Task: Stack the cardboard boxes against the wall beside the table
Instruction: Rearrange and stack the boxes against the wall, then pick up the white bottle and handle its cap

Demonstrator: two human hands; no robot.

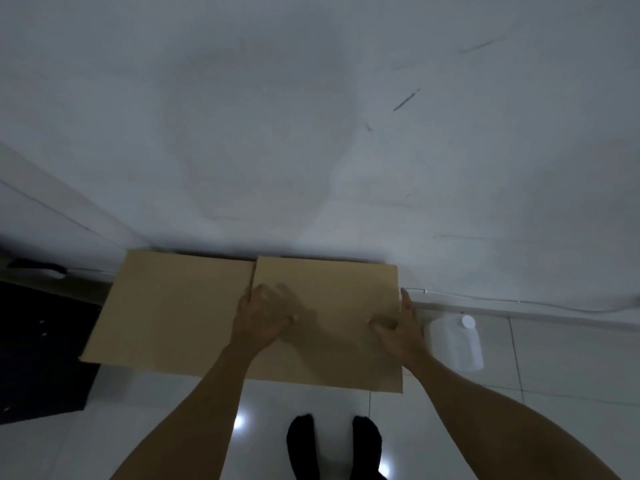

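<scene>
A brown cardboard box [329, 355] stands against the white wall [311, 133], its flat top facing me. A second cardboard panel or box [173, 313] lies flush on its left, with a thin seam between them. My left hand [265, 318] lies on the right box at the seam, fingers curled over its left edge, slightly blurred. My right hand [401, 336] clasps the box's right edge, thumb on top and fingers down the side. I cannot tell whether the two brown surfaces are separate boxes or flaps of one.
A white plastic jug [457, 344] with a white cap stands on the tiled floor [571, 358] just right of the box, by the wall. A dark table or cabinet [41, 355] sits at the left. My feet in black socks [332, 445] stand on the tiles below.
</scene>
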